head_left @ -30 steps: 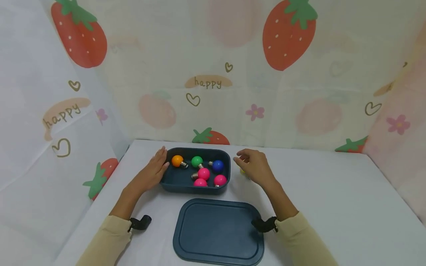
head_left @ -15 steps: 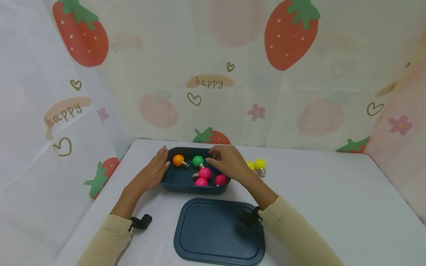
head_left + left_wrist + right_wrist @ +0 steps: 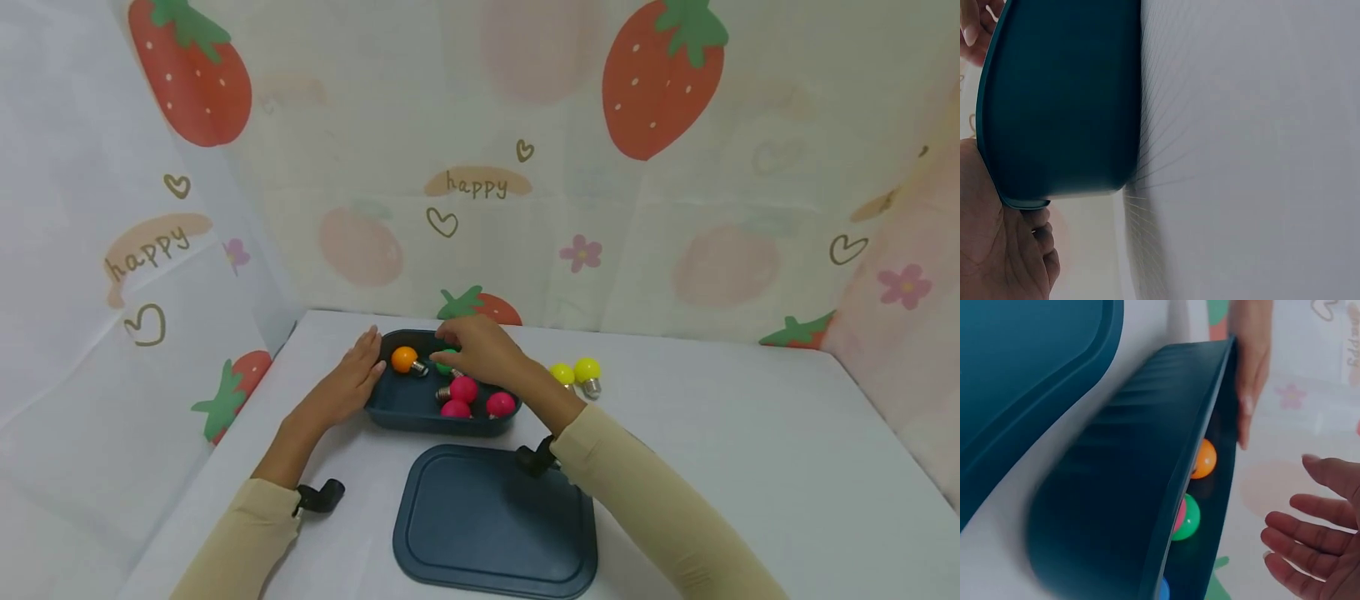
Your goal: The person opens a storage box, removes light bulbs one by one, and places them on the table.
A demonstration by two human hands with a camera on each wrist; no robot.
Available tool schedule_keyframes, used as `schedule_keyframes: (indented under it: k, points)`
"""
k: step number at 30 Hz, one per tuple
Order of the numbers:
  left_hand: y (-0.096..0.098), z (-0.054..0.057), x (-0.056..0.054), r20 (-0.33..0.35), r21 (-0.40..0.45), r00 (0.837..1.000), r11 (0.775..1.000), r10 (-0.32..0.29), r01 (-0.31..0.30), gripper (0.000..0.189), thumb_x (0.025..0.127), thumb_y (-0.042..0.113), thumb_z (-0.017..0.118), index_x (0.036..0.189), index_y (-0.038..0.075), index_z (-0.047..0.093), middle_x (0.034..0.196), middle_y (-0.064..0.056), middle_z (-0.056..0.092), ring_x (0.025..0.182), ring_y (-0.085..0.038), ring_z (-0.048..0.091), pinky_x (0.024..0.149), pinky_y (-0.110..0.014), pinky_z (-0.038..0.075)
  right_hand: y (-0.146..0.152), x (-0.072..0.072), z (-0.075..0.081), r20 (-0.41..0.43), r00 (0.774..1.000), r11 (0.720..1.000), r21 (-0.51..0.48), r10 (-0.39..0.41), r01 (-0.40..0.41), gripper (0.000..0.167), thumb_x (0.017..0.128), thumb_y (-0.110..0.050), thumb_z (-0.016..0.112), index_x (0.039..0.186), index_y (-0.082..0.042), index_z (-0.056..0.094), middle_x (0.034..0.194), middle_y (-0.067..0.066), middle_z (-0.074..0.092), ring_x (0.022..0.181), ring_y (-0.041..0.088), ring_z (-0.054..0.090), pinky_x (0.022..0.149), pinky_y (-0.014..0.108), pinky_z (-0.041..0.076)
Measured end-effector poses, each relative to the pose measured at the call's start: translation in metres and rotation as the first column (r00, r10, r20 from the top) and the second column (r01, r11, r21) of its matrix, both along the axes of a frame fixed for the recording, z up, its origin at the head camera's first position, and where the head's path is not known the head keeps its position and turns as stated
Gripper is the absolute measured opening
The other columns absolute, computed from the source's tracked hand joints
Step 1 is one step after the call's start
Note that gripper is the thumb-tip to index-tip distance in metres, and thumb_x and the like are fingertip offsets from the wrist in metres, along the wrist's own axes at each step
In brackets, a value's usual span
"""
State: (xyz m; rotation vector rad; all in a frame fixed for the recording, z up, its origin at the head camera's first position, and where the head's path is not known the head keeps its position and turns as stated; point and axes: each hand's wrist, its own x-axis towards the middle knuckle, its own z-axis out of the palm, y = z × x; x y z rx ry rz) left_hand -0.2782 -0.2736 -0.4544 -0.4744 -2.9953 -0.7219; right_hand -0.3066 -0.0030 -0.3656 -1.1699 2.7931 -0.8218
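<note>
A dark blue plastic box (image 3: pixel 438 425) holds small coloured light bulbs: an orange bulb (image 3: pixel 404 359), a green bulb (image 3: pixel 444 367) partly covered by fingers, and three pink ones, such as the pink bulb (image 3: pixel 463 390). The right wrist view also shows a blue bulb (image 3: pixel 1164 590), hidden in the head view. My left hand (image 3: pixel 349 380) rests against the box's left end, fingers straight. Above the box hovers my right hand (image 3: pixel 486 352), fingers loosely bent with nothing between them.
Two yellow bulbs (image 3: pixel 588 370) stand on the white table (image 3: pixel 720 433) to the right of the box. In front of the box lies a flat dark blue lid (image 3: pixel 495 525), partly under the right forearm. A strawberry-patterned cloth (image 3: pixel 517 250) backs the table.
My right hand has moved left from the yellow bulbs to over the box, uncovering both yellow bulbs and covering the blue one. My left hand stays at the box's left end.
</note>
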Motion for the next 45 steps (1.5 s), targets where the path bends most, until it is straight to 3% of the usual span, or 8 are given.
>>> schedule_keyframes:
  k: [11, 18, 32, 40, 45]
  points:
    - [-0.003, -0.002, 0.001, -0.002, 0.000, 1.000, 1.000, -0.002, 0.002, 0.062, 0.113, 0.031, 0.030, 0.159, -0.006, 0.011, 0.169, -0.020, 0.004, 0.155, -0.038, 0.004, 0.123, -0.057, 0.010, -0.032, -0.013, -0.011, -0.028, 0.998, 0.991, 0.121, 0.062, -0.058, 0.043, 0.095, -0.030, 0.074, 0.129, -0.004, 0.067, 0.120, 0.009, 0.072, 0.109, 0.020, 0.066, 0.097, 0.033, 0.053]
    - [-0.003, -0.005, -0.003, -0.020, -0.003, 1.000, 1.000, -0.010, 0.010, 0.061, 0.113, 0.030, 0.029, 0.160, -0.005, 0.011, 0.169, -0.019, 0.004, 0.156, -0.036, 0.005, 0.123, -0.057, 0.010, -0.043, -0.020, -0.020, -0.026, 0.997, 0.988, 0.138, 0.078, -0.073, 0.043, 0.095, -0.024, 0.075, 0.131, -0.003, 0.066, 0.126, 0.011, 0.070, 0.115, 0.025, 0.065, 0.102, 0.035, 0.050]
    - [-0.005, -0.004, -0.002, -0.040, 0.011, 0.999, 1.000, -0.025, 0.025, 0.061, 0.113, 0.030, 0.029, 0.159, -0.007, 0.013, 0.169, -0.021, 0.005, 0.155, -0.039, 0.006, 0.122, -0.057, 0.011, -0.065, -0.028, -0.034, -0.057, 0.998, 0.977, 0.211, 0.031, -0.018, 0.048, 0.096, -0.027, 0.074, 0.137, -0.005, 0.062, 0.133, 0.006, 0.067, 0.121, 0.020, 0.061, 0.109, 0.034, 0.044]
    - [-0.004, -0.003, -0.002, -0.022, 0.000, 1.000, 1.000, -0.004, 0.004, 0.062, 0.113, 0.032, 0.029, 0.160, -0.004, 0.010, 0.169, -0.018, 0.005, 0.156, -0.036, 0.005, 0.123, -0.055, 0.011, -0.075, -0.034, -0.045, -0.044, 0.999, 0.975, 0.219, 0.028, -0.017, 0.045, 0.096, -0.025, 0.073, 0.135, -0.006, 0.062, 0.128, 0.006, 0.068, 0.111, 0.022, 0.061, 0.104, 0.033, 0.047]
    - [-0.003, -0.003, -0.002, -0.014, -0.002, 1.000, 1.000, 0.001, -0.001, 0.061, 0.113, 0.031, 0.030, 0.160, -0.003, 0.010, 0.170, -0.017, 0.004, 0.156, -0.035, 0.004, 0.123, -0.055, 0.011, -0.081, -0.037, -0.050, -0.036, 0.999, 0.967, 0.254, 0.010, -0.001, 0.052, 0.097, -0.024, 0.072, 0.145, -0.010, 0.056, 0.138, 0.005, 0.064, 0.121, 0.023, 0.059, 0.110, 0.035, 0.043]
